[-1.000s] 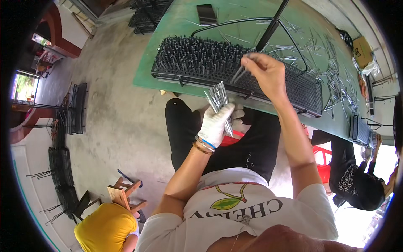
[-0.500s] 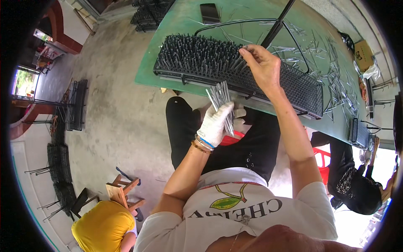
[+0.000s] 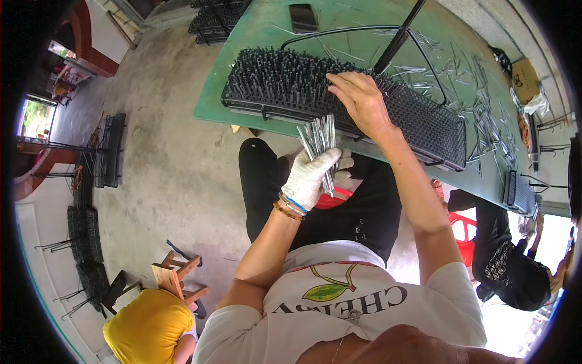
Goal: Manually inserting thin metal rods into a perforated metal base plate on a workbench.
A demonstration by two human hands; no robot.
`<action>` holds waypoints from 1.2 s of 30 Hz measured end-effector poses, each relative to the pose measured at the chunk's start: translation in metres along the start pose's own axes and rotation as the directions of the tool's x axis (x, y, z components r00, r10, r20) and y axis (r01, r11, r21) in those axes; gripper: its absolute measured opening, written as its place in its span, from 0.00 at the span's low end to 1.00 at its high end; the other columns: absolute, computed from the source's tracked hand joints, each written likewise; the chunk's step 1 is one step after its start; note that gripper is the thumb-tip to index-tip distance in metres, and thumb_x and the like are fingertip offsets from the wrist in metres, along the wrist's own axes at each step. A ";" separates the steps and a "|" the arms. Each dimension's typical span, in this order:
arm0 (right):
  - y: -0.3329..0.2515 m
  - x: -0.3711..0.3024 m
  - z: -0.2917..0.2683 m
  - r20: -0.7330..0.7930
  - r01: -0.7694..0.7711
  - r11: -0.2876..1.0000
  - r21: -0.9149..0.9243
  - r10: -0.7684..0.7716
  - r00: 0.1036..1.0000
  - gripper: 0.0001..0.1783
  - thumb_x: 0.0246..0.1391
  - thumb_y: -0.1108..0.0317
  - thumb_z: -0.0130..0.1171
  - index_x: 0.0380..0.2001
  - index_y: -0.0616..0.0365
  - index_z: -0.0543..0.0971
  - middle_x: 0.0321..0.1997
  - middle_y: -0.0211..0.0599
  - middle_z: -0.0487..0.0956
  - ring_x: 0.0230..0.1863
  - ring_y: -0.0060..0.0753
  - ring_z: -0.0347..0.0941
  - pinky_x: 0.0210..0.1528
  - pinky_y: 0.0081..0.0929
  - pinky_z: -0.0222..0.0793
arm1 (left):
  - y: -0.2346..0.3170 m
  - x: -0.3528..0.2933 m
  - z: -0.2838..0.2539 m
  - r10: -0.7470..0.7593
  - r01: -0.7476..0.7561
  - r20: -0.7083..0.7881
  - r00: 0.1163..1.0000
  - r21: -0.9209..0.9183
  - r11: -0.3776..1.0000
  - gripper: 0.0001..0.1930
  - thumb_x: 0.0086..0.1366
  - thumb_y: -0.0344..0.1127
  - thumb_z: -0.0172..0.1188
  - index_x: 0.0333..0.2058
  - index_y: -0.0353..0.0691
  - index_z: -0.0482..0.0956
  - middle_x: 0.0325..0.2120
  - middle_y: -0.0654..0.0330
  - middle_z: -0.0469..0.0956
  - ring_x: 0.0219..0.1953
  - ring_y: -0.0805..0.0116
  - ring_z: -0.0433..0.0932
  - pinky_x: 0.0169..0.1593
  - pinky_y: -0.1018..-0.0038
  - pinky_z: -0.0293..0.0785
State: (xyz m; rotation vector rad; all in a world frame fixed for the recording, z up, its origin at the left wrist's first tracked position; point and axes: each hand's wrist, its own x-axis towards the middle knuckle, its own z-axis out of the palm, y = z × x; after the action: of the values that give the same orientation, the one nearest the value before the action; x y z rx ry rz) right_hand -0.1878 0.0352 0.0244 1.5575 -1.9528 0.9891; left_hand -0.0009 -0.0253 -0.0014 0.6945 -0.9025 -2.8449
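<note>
My left hand [image 3: 308,176], in a white glove, is closed around a bundle of thin silvery metal rods [image 3: 318,138] that fan out above the thumb. It hangs just in front of a long black rack [image 3: 424,124] full of small holes. Upright dark rods [image 3: 273,73] crowd the rack's left half; open holes show in its right part. My bare right hand [image 3: 361,100] is over the rack's middle, at the border of the standing rods. Its fingers are bent together with the tips against the rod tops; whatever they pinch is hidden.
The rack lies along the near edge of a green table [image 3: 212,91]. Loose rods [image 3: 488,124] are scattered at the right, and a phone [image 3: 303,18] lies at the back. A black frame handle [image 3: 397,48] rises behind the rack. Other people sit at lower left and right.
My right hand has moved left along the rack, its fingertips lower among the rods. My left hand with its bundle has barely shifted.
</note>
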 end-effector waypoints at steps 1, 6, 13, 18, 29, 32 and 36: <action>0.000 0.000 -0.001 -0.040 0.005 1.000 0.012 -0.004 0.999 0.16 0.49 0.71 0.65 0.44 0.58 0.81 0.37 0.39 0.80 0.34 0.39 0.76 0.40 0.30 0.71 | 0.000 0.000 0.002 0.006 -0.006 0.000 1.000 -0.006 1.000 0.13 0.63 0.30 0.60 0.45 0.36 0.73 0.36 0.54 0.80 0.35 0.63 0.82 0.36 0.68 0.82; -0.030 -0.006 -0.036 0.305 -0.557 0.763 0.327 0.472 0.827 0.13 0.55 0.66 0.64 0.40 0.62 0.81 0.38 0.35 0.80 0.36 0.21 0.74 0.38 0.21 0.69 | 0.004 -0.004 0.004 0.050 -0.049 0.026 0.998 -0.021 0.999 0.13 0.63 0.29 0.59 0.46 0.36 0.73 0.36 0.54 0.80 0.35 0.64 0.82 0.36 0.69 0.82; -0.027 -0.026 -0.037 0.647 -0.859 0.185 0.477 0.588 0.486 0.13 0.55 0.64 0.64 0.37 0.64 0.82 0.30 0.29 0.81 0.30 0.17 0.73 0.33 0.17 0.69 | 0.001 -0.004 0.015 0.045 -0.047 0.038 0.998 0.037 0.998 0.12 0.64 0.29 0.58 0.46 0.35 0.73 0.35 0.55 0.80 0.34 0.64 0.82 0.36 0.69 0.83; -0.024 -0.028 -0.042 0.582 -0.835 0.247 0.492 0.620 0.526 0.12 0.58 0.66 0.60 0.40 0.64 0.81 0.34 0.33 0.82 0.34 0.18 0.75 0.34 0.17 0.69 | -0.010 0.004 0.005 0.078 -0.075 -0.034 0.996 0.071 0.995 0.11 0.64 0.31 0.58 0.44 0.36 0.74 0.35 0.56 0.80 0.34 0.64 0.82 0.34 0.69 0.82; 0.010 -0.010 -0.037 0.123 -0.600 0.633 0.490 0.631 0.766 0.11 0.59 0.73 0.58 0.43 0.67 0.78 0.39 0.38 0.82 0.42 0.23 0.77 0.49 0.21 0.71 | -0.013 0.002 0.007 0.046 -0.042 -0.075 0.996 0.054 0.998 0.09 0.64 0.31 0.58 0.42 0.36 0.74 0.36 0.54 0.80 0.35 0.64 0.81 0.34 0.70 0.81; 0.011 -0.010 -0.038 0.139 -0.585 0.635 0.505 0.609 0.781 0.10 0.59 0.72 0.58 0.43 0.66 0.79 0.39 0.36 0.82 0.42 0.23 0.78 0.48 0.20 0.71 | -0.013 0.002 0.005 0.024 -0.022 -0.054 0.998 0.042 0.999 0.09 0.64 0.31 0.57 0.42 0.36 0.74 0.37 0.53 0.80 0.35 0.64 0.81 0.34 0.70 0.81; 0.011 -0.010 -0.039 0.153 -0.576 0.676 0.459 0.578 0.801 0.10 0.58 0.72 0.58 0.42 0.65 0.79 0.39 0.35 0.82 0.42 0.22 0.77 0.48 0.20 0.71 | -0.014 0.002 0.004 0.018 -0.017 -0.029 0.999 0.042 0.999 0.10 0.64 0.30 0.57 0.43 0.35 0.73 0.37 0.53 0.79 0.36 0.64 0.81 0.34 0.70 0.82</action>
State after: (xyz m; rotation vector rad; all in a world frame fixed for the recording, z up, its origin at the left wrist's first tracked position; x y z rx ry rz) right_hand -0.1990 0.0721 0.0395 1.1313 -2.3829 1.8710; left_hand -0.0035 -0.0125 -0.0072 0.7269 -0.9621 -2.8004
